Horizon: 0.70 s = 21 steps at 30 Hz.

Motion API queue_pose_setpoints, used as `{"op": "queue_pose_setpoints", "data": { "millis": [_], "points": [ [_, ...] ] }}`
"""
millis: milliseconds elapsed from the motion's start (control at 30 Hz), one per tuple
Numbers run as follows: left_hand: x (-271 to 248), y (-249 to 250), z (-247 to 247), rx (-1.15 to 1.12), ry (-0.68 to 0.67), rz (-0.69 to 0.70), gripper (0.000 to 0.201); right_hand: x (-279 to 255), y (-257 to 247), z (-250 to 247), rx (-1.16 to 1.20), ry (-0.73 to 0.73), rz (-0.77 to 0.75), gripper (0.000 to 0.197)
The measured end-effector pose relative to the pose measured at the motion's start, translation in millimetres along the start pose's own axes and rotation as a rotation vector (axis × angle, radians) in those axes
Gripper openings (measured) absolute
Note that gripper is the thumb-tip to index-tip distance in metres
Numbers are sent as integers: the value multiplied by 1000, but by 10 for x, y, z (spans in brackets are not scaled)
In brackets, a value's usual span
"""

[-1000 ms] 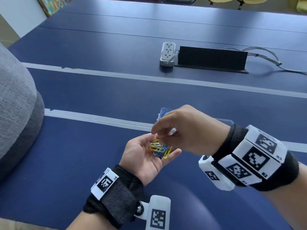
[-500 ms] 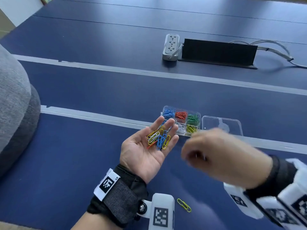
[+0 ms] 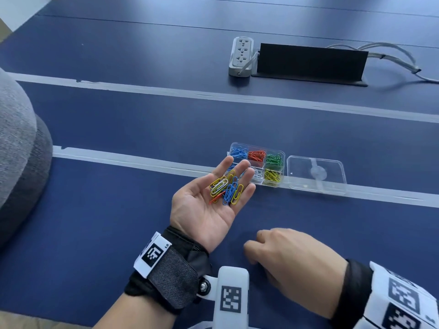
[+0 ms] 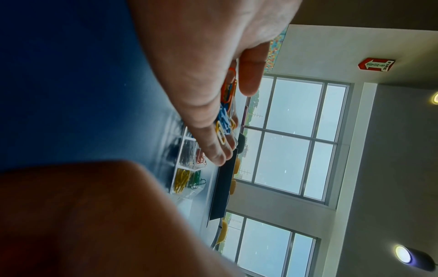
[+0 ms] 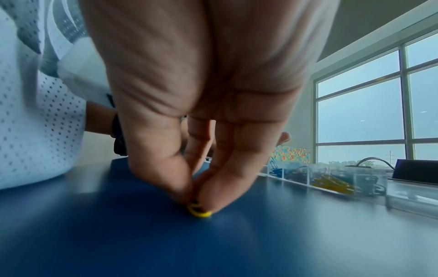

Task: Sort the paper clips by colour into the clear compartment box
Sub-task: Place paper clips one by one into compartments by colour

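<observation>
My left hand [image 3: 209,200] lies palm up above the blue table, fingers straight, carrying a small heap of mixed paper clips [image 3: 225,189] in yellow, blue, white and red. Just beyond its fingertips stands the clear compartment box [image 3: 282,154], with blue, red, green, yellow and white clips in separate cells. Down on the table near me, my right hand [image 3: 282,255] pinches a single yellow paper clip [image 5: 198,210] between thumb and forefinger against the tabletop; the head view hides that clip under the hand. In the left wrist view the clips [image 4: 225,120] show along the fingers.
The box's clear lid [image 3: 316,175] lies open flat to its right. Pale tape strips [image 3: 142,162] cross the blue table [image 3: 95,233]. A power strip [image 3: 241,57] and a black cable cover [image 3: 311,64] sit further back. A grey cushion [image 3: 19,162] bulges in at the left.
My right hand left the heap in my left palm and came down to the table near me. The yellow clip lying there half a second ago is now pinched under its fingers.
</observation>
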State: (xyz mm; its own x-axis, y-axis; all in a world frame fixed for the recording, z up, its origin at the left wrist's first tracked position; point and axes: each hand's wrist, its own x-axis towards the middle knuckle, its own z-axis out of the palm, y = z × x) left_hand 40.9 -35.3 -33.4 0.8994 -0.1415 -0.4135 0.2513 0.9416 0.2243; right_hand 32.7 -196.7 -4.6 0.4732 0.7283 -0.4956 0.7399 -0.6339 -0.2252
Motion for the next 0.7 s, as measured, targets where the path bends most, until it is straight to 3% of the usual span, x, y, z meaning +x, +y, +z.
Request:
{"op": "queue_pose_setpoints", "data": {
  "millis": [300,400,500,600,700],
  "points": [
    [1,-13,-16,19,-18,-21,49,61,125,-19,48,104,2,22],
    [4,-13,-15,12,-16,-2,46,113,259,-160,428,295,-6,25],
    [12,-27,-1,-9,-16,4,42,148,391,-377,1161,466,87,29],
    [18,-35,6,3,-24,-8,43,205,473,-586,1862,385,190,28],
    [14,-28,23,17,-35,-13,44,265,491,-698,1917,298,245,15]
  ]
}}
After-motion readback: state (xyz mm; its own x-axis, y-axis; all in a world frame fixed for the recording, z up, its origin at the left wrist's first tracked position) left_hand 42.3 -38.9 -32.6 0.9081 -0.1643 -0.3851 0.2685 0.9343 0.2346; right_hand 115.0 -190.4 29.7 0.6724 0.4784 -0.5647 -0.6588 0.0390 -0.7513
